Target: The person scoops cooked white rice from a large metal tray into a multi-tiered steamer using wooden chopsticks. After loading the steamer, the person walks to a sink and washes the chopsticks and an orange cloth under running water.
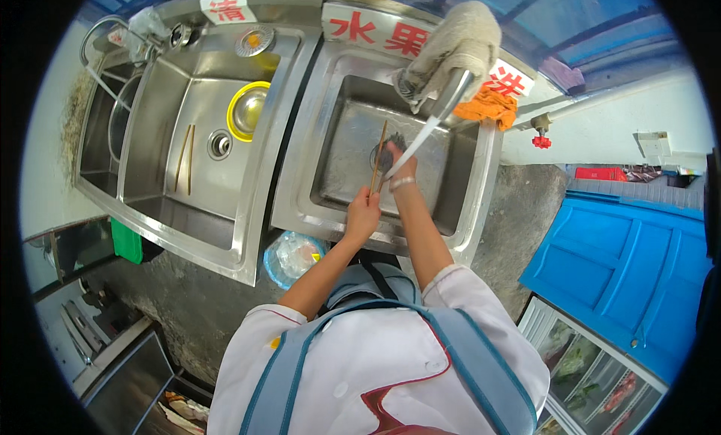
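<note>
Over the right-hand steel sink [352,108], my left hand [363,212] grips a pair of wooden chopsticks [381,139] by their near ends. My right hand [403,163] holds a dark, blurred scouring pad [397,141] beside the chopsticks; whether the pad presses on both sticks cannot be made out. A white stream of water [419,139] runs from the faucet [455,91] down across my right hand. The sink's drain lies partly hidden behind the pad and fingers.
In the left sink [211,108] lie another pair of chopsticks [184,159] and a yellow-rimmed metal bowl [249,112]. A grey cloth [467,40] drapes the faucet; an orange cloth [489,108] rests behind. A lined bin [290,260] stands below. Blue doors [619,266] are at right.
</note>
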### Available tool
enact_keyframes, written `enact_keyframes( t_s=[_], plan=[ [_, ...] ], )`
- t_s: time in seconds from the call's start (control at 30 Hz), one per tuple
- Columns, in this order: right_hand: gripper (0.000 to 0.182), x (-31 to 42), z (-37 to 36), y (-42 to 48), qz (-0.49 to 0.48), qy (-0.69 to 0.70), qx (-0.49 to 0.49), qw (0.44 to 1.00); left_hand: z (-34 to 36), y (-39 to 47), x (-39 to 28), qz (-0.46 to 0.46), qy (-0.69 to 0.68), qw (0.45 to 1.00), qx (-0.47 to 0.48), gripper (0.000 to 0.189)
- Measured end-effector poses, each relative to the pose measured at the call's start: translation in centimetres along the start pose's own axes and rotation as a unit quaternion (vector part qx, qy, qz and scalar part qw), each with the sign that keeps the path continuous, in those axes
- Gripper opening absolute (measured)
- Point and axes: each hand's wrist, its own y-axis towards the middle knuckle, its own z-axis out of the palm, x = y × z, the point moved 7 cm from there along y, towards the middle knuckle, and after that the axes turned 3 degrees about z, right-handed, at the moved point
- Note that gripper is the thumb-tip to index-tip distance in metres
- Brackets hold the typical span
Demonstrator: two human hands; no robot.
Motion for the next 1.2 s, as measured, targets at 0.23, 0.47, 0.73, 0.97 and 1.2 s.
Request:
enact_keyframes(
  t_s=[0.23,0.47,0.73,0.97,1.2],
  plan=[
    [0.036,2.8,-8.3,5.4,0.067,-0.106,-0.189,0.974,2.8,-5.5,-2.0,-0.068,0.003,0.992,0.106,0.018],
    [0.021,0.3,-3.8,-7.1,0.247,0.082,0.192,0.946,2.4,-2.6,-0.6,-0.318,-0.213,0.915,0.13,0.027],
    [0.018,-3.8,-0.5,2.2,0.168,-0.043,0.06,0.983,1.9,-5.1,-1.8,-0.279,-0.165,0.942,0.088,0.03],
    [0.04,-5.9,-2.4,2.9,-0.024,-0.249,0.076,0.965,1.9,-4.2,-2.4,-0.187,-0.033,0.979,0.069,0.032],
    [0.047,2.9,-6.1,2.1,0.057,-0.268,0.019,0.962,-0.9,-4.5,-3.7,0.033,0.165,0.986,0.017,0.024]
  ],
)
